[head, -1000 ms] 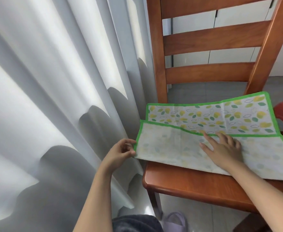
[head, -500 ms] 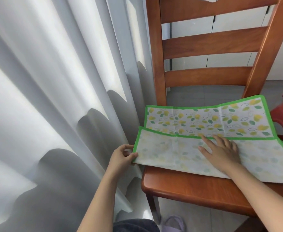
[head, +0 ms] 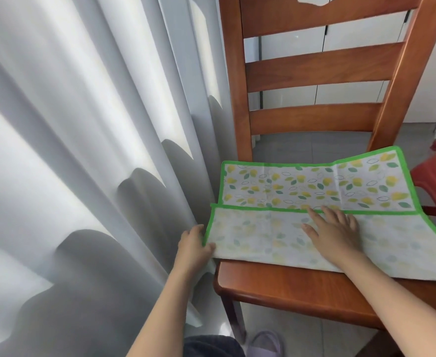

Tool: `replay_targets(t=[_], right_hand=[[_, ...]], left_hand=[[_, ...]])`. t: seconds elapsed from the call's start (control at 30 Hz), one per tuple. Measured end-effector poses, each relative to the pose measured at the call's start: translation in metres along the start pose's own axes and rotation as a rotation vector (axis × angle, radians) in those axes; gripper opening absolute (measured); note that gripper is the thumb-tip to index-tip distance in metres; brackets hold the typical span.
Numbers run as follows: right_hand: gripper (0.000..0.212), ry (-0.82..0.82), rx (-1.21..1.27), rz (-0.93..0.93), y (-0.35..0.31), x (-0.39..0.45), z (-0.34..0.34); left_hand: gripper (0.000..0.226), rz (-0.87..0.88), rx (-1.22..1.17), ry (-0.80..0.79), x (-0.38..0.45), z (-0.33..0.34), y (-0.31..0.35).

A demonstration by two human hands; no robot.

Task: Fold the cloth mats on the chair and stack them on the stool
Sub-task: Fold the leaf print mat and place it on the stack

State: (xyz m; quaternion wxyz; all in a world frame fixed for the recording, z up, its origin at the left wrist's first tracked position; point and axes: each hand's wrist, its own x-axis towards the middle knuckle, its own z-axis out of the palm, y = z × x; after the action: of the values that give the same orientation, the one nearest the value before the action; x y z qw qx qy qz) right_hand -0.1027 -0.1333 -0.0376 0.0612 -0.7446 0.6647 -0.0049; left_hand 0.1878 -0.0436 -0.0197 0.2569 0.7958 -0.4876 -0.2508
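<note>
head view | cloth mat [head: 315,186] lies on the wooden chair [head: 315,295] seat, near half folded over, pale underside up | left hand [head: 193,247] pinches the mat's left corner, fingers curled | right hand [head: 336,231] presses flat, fingers straight and spread | red stool [head: 433,181] at right edge

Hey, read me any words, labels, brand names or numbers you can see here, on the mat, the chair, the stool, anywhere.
None: no text can be read in this picture.
The cloth mat bears only a leaf and lemon print with a green border.
The chair, the red stool and the curtain show no label, brand or number.
</note>
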Motion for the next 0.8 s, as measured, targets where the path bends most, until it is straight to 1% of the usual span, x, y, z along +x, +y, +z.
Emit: replay_targets(t=[0.07,0.13,0.23,0.3,0.37,0.43,0.7,0.73,0.8], right_hand=[[0.053,0.054,0.028,-0.037,-0.008,-0.003,-0.004],[0.051,0.067,0.072,-0.083,-0.019,-0.011,-0.006],[0.053,-0.011,0.114,-0.156,-0.035,-0.028,0.0],[0.055,-0.059,0.106,-0.199,-0.039,-0.039,0.008],[0.056,-0.064,0.087,-0.207,-0.033,-0.042,0.013],[0.058,-0.055,0.064,-0.167,-0.018,-0.042,0.013],[0.062,-0.045,0.02,0.087,0.06,-0.056,0.006],[0.062,-0.055,0.017,0.099,0.064,-0.059,0.005],[0.062,-0.058,0.004,0.109,0.066,-0.065,-0.001]], left_hand=[[0.057,0.095,0.159,0.003,-0.001,0.009,0.011],[0.05,0.188,0.273,-0.008,-0.003,0.022,0.025],[0.048,0.332,0.331,-0.124,-0.007,0.048,0.046],[0.052,0.367,0.382,-0.189,-0.01,0.067,0.053],[0.056,0.36,0.493,-0.189,-0.01,0.079,0.053],[0.057,0.349,0.569,-0.174,-0.009,0.084,0.05],[0.058,0.364,0.615,-0.186,-0.006,0.082,0.051],[0.058,0.372,0.631,-0.168,-0.007,0.08,0.053],[0.069,0.407,0.678,-0.074,-0.013,0.076,0.062]])
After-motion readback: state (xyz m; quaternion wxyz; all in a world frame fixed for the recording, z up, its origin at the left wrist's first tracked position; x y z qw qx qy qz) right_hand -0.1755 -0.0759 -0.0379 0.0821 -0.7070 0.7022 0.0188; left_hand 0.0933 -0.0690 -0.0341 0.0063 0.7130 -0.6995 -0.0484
